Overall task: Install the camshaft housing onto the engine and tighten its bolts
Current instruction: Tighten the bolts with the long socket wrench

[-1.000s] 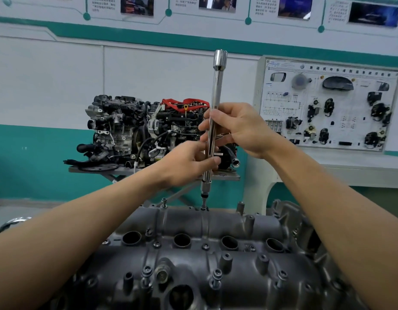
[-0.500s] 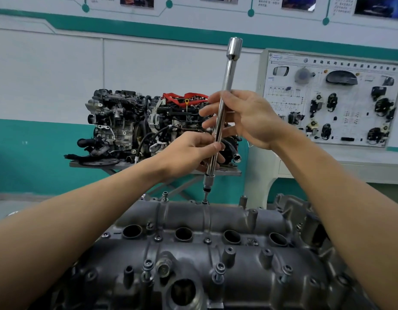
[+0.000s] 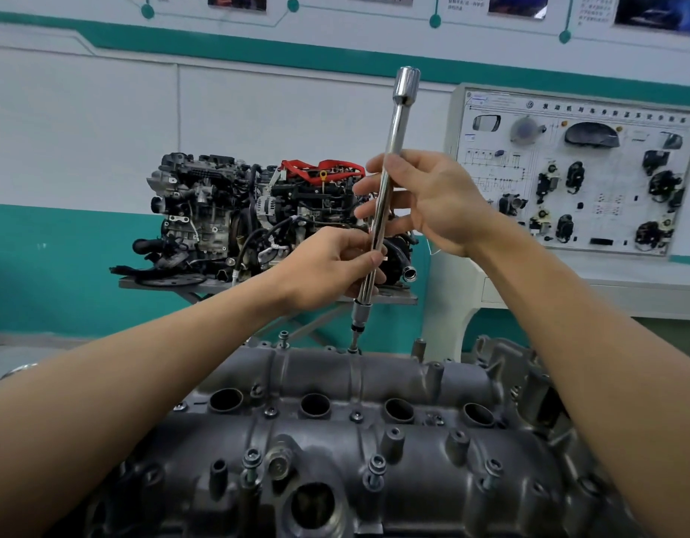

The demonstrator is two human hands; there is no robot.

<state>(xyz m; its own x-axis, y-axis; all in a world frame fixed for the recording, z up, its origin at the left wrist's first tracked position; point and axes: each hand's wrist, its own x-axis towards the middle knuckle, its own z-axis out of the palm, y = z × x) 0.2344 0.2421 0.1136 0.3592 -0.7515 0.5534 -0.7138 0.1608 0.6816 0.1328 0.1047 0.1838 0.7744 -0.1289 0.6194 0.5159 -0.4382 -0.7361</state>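
Observation:
The grey cast camshaft housing (image 3: 335, 440) lies across the bottom of the view on the engine, with several round bores and several bolts standing in it. A long chrome extension bar (image 3: 390, 168) stands nearly upright, leaning right at the top, its bit seated on a bolt (image 3: 353, 349) at the housing's far edge. My left hand (image 3: 327, 269) pinches the bar's lower part between thumb and fingers. My right hand (image 3: 424, 200) holds the bar higher up, with fingers curled round it.
A complete display engine (image 3: 258, 215) with red parts sits on a stand behind. To the right stands a white training board (image 3: 576, 176) with mounted car parts. A loosely raised bolt (image 3: 284, 337) stands at the housing's far edge, left of the bar.
The bar's top has tilted further to the right. Both hands kept their grip, the right fingers shifting round the bar. The view has lowered slightly.

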